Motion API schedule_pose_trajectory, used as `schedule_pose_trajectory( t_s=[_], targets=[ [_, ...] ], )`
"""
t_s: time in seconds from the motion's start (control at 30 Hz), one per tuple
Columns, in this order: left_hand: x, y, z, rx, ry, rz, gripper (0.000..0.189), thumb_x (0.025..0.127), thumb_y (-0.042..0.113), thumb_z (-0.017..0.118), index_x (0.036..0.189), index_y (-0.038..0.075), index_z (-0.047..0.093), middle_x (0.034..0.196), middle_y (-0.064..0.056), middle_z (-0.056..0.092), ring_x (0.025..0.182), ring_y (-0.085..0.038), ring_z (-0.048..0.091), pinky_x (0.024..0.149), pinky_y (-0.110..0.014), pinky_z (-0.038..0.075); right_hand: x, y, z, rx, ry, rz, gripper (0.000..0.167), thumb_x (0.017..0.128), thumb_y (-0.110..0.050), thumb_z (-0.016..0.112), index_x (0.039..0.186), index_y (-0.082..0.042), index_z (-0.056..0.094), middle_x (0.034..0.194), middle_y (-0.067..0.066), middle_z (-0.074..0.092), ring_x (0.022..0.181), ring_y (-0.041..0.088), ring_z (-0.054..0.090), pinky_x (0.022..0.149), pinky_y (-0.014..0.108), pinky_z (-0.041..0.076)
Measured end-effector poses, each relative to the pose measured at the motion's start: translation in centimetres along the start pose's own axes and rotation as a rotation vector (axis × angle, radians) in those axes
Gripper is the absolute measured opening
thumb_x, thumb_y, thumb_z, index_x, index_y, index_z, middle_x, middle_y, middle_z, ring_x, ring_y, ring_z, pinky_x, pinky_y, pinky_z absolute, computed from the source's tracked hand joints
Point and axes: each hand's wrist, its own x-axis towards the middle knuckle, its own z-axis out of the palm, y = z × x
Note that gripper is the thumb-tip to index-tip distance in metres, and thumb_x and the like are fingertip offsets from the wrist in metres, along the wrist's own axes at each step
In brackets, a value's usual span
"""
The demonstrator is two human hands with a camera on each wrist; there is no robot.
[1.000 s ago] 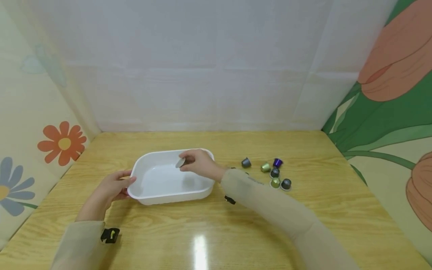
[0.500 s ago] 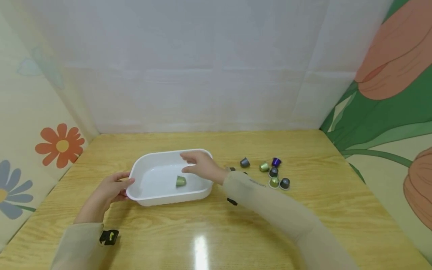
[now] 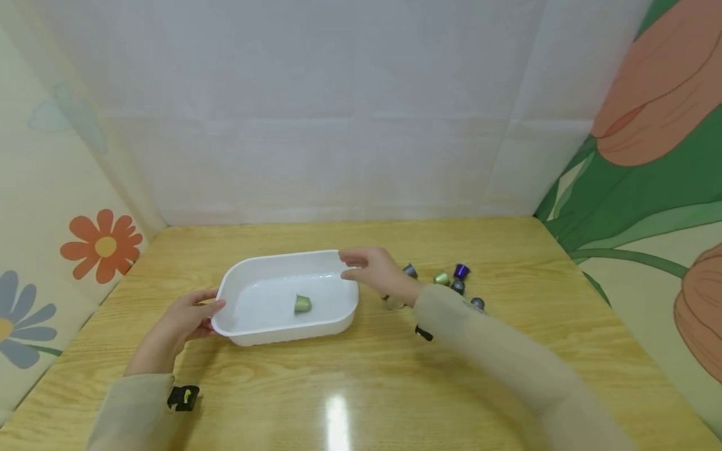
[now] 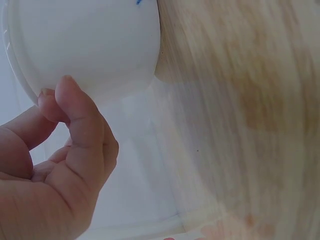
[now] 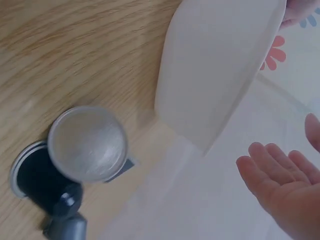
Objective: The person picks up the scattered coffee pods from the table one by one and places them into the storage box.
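Note:
My left hand (image 3: 183, 316) grips the left end of a white plastic basin (image 3: 248, 310), thumb over the rim and fingers beneath, as the left wrist view also shows. Inside the basin lies one green coffee capsule (image 3: 302, 304), on its side. Above the basin's right rim is my right hand (image 3: 378, 270), fingers extended, thumb apart, holding nothing. On the table to its right lie several coffee capsules, among them a purple one (image 3: 462, 271), a light green one (image 3: 442, 279) and a dark one (image 3: 477, 303). The right forearm hides part of this group.
In the right wrist view, a capsule with its pale foil lid (image 5: 89, 143) facing the camera overlaps a black capsule (image 5: 40, 177). A white sheet (image 3: 350, 125) hangs behind the wooden table (image 3: 271, 394), with floral cloths at both sides.
The right hand lets go of the green capsule, which drops into the basin, then moves right toward the loose capsules. The left hand stays at the basin's left end.

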Motion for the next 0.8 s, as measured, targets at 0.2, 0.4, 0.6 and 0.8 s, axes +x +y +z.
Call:
schedule_pose_trajectory(
  t_s=[0.2, 0.4, 0.6, 0.8],
  targets=[
    [0.2, 0.0, -0.1, -0.009, 0.001, -0.005, 0.061, 0.102, 0.018, 0.050, 0.144, -0.014, 0.020, 0.074, 0.000, 0.062, 0.062, -0.011, 0.060, 0.060, -0.025, 0.054, -1.1, 0.8, -2.0, 0.022, 0.045, 0.017, 0.047, 0.092, -0.010, 0.068, 0.135, 0.000, 0.053, 0.135, 0.015, 0.055, 0.122, 0.028, 0.054, 0.095, 0.033, 0.048],
    [0.1, -0.2, -0.1, -0.016, -0.005, -0.003, 0.061, 0.102, 0.017, 0.049, 0.144, -0.015, 0.019, 0.074, 0.000, 0.062, 0.062, -0.011, 0.060, 0.059, -0.025, 0.054, -1.9, 1.8, -3.3, 0.045, 0.072, 0.022, 0.050, 0.090, -0.012, 0.069, 0.136, 0.000, 0.052, 0.134, 0.016, 0.055, 0.122, 0.029, 0.055, 0.096, 0.033, 0.048],
    [0.1, -0.2, 0.0, -0.020, -0.001, -0.004, 0.060, 0.102, 0.017, 0.050, 0.144, -0.014, 0.020, 0.075, 0.000, 0.062, 0.063, -0.011, 0.060, 0.060, -0.025, 0.054, -2.8, 2.8, -4.4, 0.049, 0.094, 0.031, 0.052, 0.091, -0.012, 0.069, 0.136, 0.002, 0.050, 0.135, 0.018, 0.054, 0.122, 0.030, 0.054, 0.098, 0.036, 0.046],
    [0.2, -0.2, -0.2, -0.010, 0.001, -0.006, 0.061, 0.102, 0.018, 0.050, 0.144, -0.014, 0.020, 0.075, 0.001, 0.062, 0.063, -0.011, 0.060, 0.060, -0.025, 0.054, -3.8, 3.5, -5.6, 0.052, 0.111, 0.056, 0.050, 0.093, -0.012, 0.067, 0.138, 0.001, 0.050, 0.137, 0.016, 0.054, 0.124, 0.030, 0.053, 0.099, 0.038, 0.045]
  ],
)
